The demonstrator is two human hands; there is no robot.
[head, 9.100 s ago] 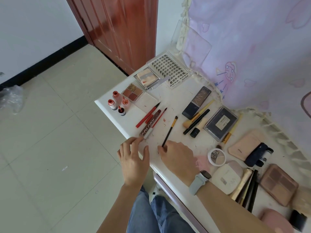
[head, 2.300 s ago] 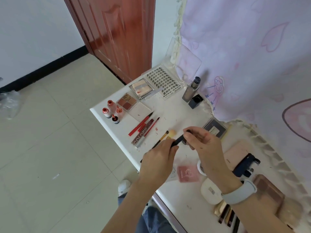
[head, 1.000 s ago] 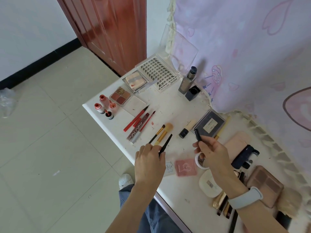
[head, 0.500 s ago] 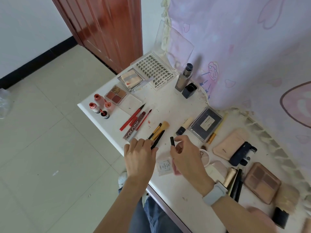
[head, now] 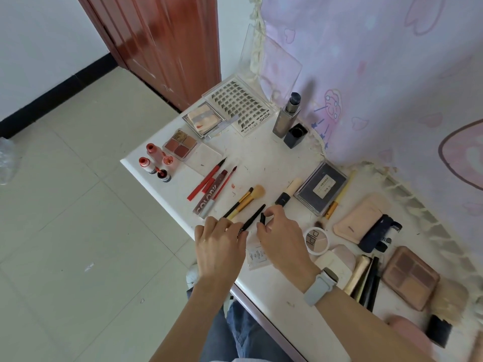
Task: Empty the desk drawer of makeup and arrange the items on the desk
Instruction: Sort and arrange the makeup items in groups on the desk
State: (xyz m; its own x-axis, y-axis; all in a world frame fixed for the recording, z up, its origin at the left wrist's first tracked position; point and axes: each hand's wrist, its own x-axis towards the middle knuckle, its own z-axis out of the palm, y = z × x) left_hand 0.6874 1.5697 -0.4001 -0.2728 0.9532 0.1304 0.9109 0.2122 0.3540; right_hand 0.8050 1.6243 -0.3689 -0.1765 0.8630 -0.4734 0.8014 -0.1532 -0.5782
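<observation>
Both hands are at the near edge of the white desk. The left hand lies low with its fingers curled onto the end of a thin black pen, which lies flat on the desk and points away toward the far side. The right hand, with a grey watch on its wrist, pinches a small black cap between thumb and finger, just beside the pen's far end. A small white packet lies on the desk partly under the right hand. Just past the hands, two gold-handled brushes lie side by side, next to a brush with a black handle. To the right of those is a dark flat case with a white label. Toward the left edge, red pencils and a dark red tube lie together. At the left corner stand four little red bottles, close to a small eyeshadow palette. Near the far edge sit a clear box of lashes, a tall bottle standing up, and its dark cap just beside it. Along the right side are a round compact, a pink case and a brown palette.
</observation>
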